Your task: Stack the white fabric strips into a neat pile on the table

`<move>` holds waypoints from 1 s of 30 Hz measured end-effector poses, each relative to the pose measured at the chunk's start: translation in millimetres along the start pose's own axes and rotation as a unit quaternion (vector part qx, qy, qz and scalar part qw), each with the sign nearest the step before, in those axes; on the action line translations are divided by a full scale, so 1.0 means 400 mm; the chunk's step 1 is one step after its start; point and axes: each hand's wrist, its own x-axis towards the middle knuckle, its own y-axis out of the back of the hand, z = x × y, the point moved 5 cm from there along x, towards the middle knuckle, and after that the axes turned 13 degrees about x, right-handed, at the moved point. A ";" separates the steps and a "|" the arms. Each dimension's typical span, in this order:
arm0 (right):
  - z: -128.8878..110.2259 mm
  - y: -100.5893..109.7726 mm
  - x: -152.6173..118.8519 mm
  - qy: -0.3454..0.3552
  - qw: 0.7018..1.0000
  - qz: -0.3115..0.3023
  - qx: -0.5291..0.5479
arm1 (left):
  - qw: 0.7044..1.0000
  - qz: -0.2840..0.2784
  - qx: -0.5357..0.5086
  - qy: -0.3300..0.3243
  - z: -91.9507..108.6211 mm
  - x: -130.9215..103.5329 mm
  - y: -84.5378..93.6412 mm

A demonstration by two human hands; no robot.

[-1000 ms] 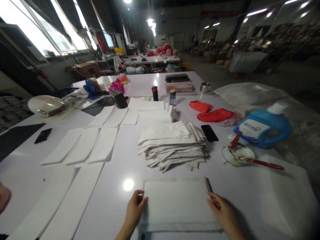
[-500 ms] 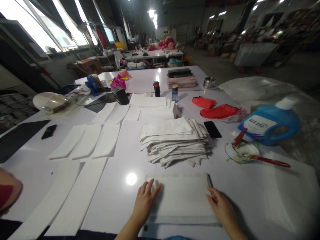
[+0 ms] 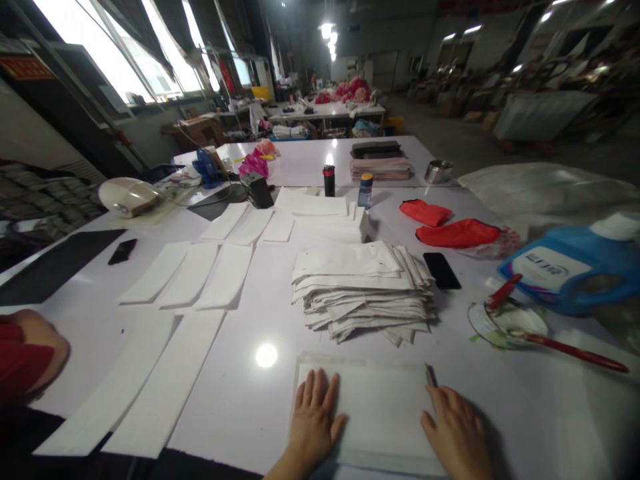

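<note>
Here, the left hand (image 3: pixel 315 420) is lying flat on the white sheet (image 3: pixel 383 403), with its fingers spread a little apart. The right hand (image 3: pixel 457 427) is resting at the sheet's right edge, and a thin dark stick (image 3: pixel 431 375) is poking out just past its fingertips; I cannot tell if they are pinching it. A messy white pile (image 3: pixel 360 290) is sitting ahead of the fingers, and a blue bottle (image 3: pixel 573 263) is standing farther off to their right

You have strong daylight from the windows (image 3: pixel 80 37) at left, round glare (image 3: pixel 267 355) on your table (image 3: pixel 235 407), and a dim, blurred background (image 3: pixel 575 73) at right.
</note>
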 end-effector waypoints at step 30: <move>-0.068 -0.100 0.018 0.132 0.989 -0.057 0.017 | 0.999 0.001 -0.037 0.026 -0.034 -0.012 -0.004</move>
